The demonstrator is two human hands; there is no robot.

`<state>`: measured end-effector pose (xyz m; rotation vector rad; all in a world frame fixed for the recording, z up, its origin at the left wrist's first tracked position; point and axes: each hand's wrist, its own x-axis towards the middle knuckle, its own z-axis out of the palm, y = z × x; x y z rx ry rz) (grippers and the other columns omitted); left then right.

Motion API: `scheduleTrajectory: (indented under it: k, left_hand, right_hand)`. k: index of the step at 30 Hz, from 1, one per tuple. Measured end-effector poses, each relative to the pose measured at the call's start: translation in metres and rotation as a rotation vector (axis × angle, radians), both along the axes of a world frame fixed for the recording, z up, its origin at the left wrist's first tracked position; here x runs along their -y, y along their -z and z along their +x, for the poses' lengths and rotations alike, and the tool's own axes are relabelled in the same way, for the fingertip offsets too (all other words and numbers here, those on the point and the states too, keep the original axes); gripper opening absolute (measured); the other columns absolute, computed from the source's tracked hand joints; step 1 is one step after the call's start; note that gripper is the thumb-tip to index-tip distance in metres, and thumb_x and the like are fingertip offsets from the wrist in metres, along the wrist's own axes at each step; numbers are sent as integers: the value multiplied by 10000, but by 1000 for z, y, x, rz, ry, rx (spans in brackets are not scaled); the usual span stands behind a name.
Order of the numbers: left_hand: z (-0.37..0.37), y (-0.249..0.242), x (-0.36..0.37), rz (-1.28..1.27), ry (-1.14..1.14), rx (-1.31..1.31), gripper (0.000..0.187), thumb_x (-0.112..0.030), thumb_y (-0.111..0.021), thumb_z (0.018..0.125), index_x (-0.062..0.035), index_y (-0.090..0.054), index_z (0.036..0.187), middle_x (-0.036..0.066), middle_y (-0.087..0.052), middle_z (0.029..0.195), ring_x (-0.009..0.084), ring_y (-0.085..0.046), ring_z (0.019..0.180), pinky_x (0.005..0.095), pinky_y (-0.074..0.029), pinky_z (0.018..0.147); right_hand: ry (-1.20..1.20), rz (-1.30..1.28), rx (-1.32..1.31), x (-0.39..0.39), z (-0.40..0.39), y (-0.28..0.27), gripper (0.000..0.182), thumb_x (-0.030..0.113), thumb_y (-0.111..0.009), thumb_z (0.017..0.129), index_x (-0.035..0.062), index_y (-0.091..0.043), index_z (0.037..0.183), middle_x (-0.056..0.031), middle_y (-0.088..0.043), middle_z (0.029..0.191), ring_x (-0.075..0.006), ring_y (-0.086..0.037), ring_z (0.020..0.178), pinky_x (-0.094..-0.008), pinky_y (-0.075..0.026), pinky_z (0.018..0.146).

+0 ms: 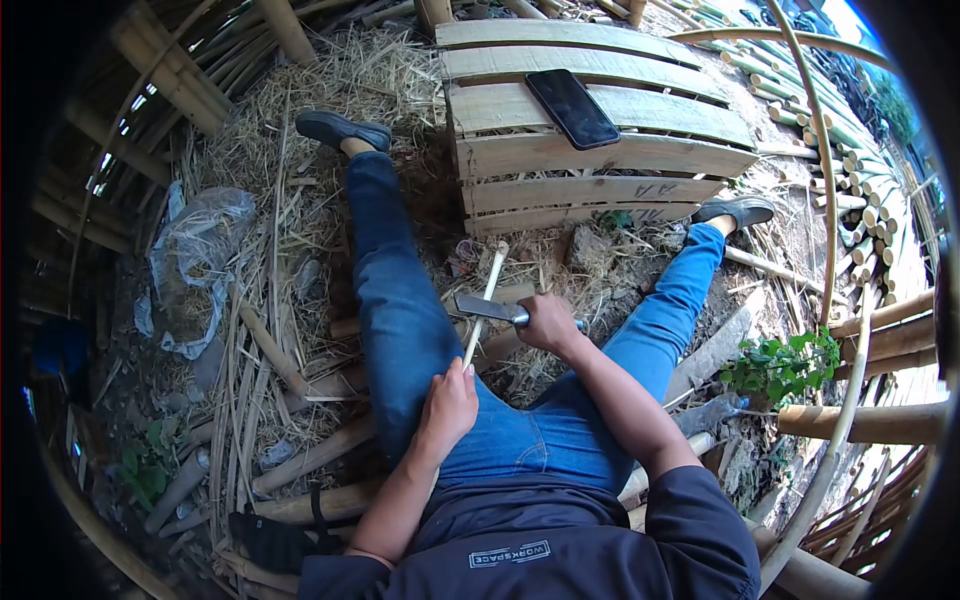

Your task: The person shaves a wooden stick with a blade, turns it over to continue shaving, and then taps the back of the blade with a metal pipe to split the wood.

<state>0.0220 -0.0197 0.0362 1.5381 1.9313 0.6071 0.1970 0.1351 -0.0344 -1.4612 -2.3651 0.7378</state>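
My left hand [450, 408] is closed around a thin pale bamboo stick [491, 280], low over my left thigh. The stick slants up and away from me, its far end near the foot of a wooden crate [600, 155]. In my right hand [550, 322] is a knife [484, 307], gripped by its handle with the fingers wrapped round. Its broad metal blade points left and crosses the stick a short way beyond my left hand. Both hands are between my spread legs, in front of my lap.
On the crate lies a black phone [572, 108]. Straw [345, 85] and bamboo scraps cover the ground. A clear plastic bag [200, 250] lies at left. Cut bamboo poles [865, 205] are stacked at right, near a leafy plant [785, 367]. A bent pole [828, 200] arches at right.
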Motion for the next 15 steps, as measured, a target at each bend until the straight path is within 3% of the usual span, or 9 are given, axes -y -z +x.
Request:
scheduleTrajectory:
  k: [4,7,11,12,15]
  left_hand:
    - [-4,-3,1,-37,14,53,224,-188,-437,1013,11,-500,934,310,-615,816,543,-558,788,623,-414,733]
    - [-2,4,2,16,12,2,227,-196,-441,1013,5,-501,926,308,-612,805,546,-554,784,624,-411,727]
    - [-5,4,-2,-30,-11,58,223,-197,-445,1013,7,-505,945,311,-611,799,542,-560,795,627,-419,723]
    - [-3,5,-1,-13,-6,29,223,-197,-444,1014,8,-506,953,315,-609,794,542,-562,790,626,-423,719]
    - [0,1,4,-19,-4,-29,221,-197,-439,1016,9,-507,976,328,-602,779,541,-566,774,621,-436,708]
  right_hand:
    - [62,67,-31,-10,3,17,131,136,-621,703,38,-698,743,-239,-649,707,-432,-655,705,-500,-539,720]
    - [263,90,-32,-35,22,20,161,152,-625,728,7,-692,739,-261,-642,710,-433,-660,713,-499,-543,713]
    - [129,79,-70,-14,12,12,152,156,-629,714,16,-689,728,-241,-653,709,-432,-659,706,-501,-541,723]
    - [60,54,28,-8,7,5,157,153,-647,686,39,-703,777,-237,-674,757,-419,-671,753,-501,-541,764]
    - [82,58,-7,-15,0,3,157,153,-651,685,41,-703,781,-237,-673,755,-420,-670,752,-503,-541,765]
